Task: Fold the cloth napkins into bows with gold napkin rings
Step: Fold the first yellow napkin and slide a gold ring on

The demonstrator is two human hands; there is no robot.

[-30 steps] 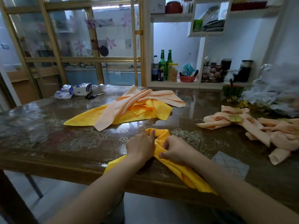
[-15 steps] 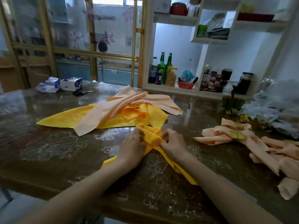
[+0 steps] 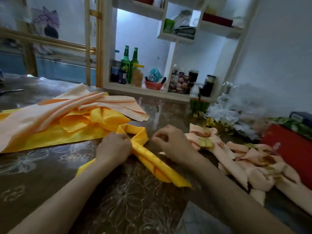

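Head view: I see the left hand [image 3: 114, 147] gripping the folded yellow napkin [image 3: 152, 163] where its two tails cross, fingers [image 3: 125, 140] curled over the cloth. Just right of the napkin's loop, the right hand [image 3: 170, 143] has its fingers curled; can't tell if they pinch anything. Napkin lies near-centre on the desk [image 3: 50, 174]. Pile of unfolded napkins [image 3: 50, 119] far left. Peach bows [image 3: 253, 159] on the right, with a gold napkin ring [image 3: 205, 143] on the closest.

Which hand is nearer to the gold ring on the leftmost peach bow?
The right hand. It is just beside the gold ring, not touching it; the left hand is farther away, across the yellow napkin, which it holds.
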